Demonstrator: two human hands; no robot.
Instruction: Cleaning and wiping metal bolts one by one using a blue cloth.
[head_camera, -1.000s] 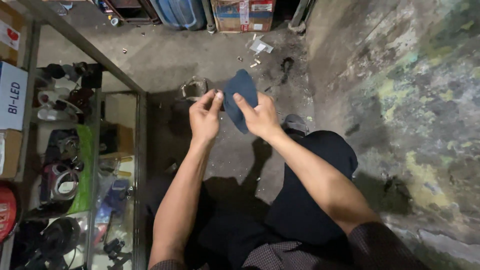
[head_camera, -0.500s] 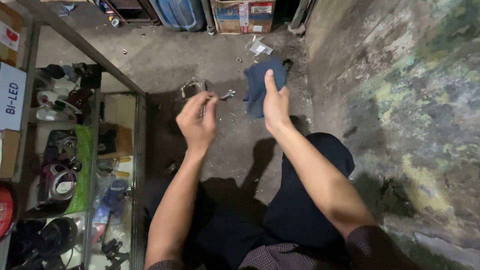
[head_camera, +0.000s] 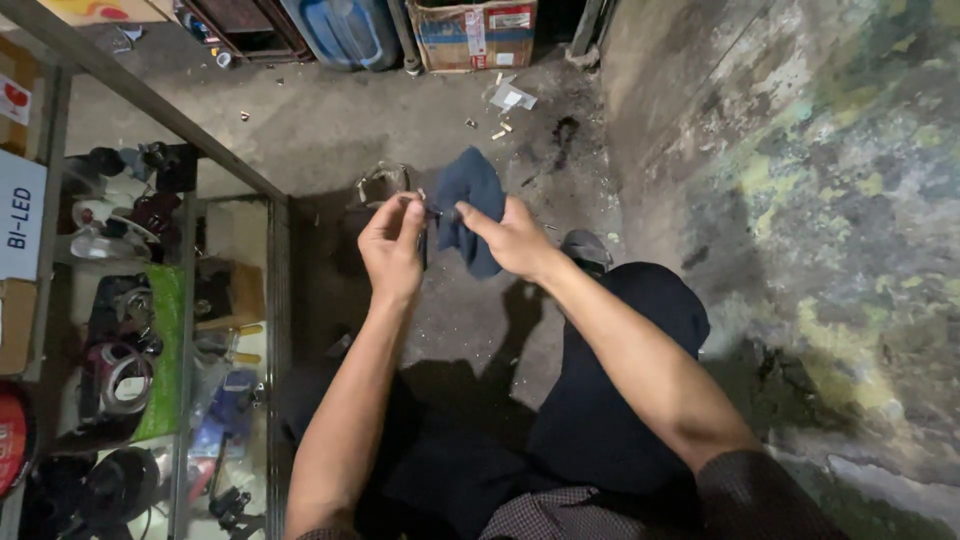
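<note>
Since half a second back our right hand (head_camera: 515, 240) has drawn the dark blue rag (head_camera: 468, 205) to the small metal part (head_camera: 428, 212) pinched in our left hand (head_camera: 392, 245); we judge wiping underway, next needing steady rubbing

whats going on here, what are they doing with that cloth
A person looks down at their own two hands, held out over a concrete floor. The right hand holds a dark blue cloth, and the left hand pinches a small dark part right against it. The two hands meet at that part; what it is exactly is too small to tell. A glass cabinet full of gear stands to the left, a cardboard box at the top and a stained wall to the right.
</note>
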